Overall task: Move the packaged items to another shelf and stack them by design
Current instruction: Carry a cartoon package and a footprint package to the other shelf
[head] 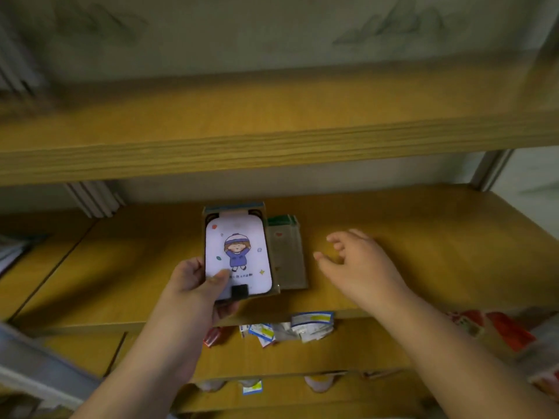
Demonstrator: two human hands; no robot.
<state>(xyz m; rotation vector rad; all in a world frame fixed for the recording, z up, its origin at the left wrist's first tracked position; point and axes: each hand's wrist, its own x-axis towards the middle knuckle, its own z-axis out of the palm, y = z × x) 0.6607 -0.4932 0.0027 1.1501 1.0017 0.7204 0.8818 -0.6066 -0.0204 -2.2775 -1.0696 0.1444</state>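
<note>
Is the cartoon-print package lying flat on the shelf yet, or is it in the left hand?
In hand. The left hand grips the cartoon package at its near end, thumb on its face; whether its far end touches the shelf is unclear.

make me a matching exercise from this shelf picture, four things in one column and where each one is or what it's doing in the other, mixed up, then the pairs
Things
1. pale cartoon-girl packaged card
2. green-topped stack of flat packets
3. left hand
4. right hand

Places or states
A. open, fingers spread, holding nothing, above the middle wooden shelf
B. lying on the middle shelf, just right of the card
C. gripping the card's lower left corner, thumb on its face
D. held at the front of the middle shelf, picture facing up

Pairs: 1-D, 2-B, 3-C, 4-A
</note>
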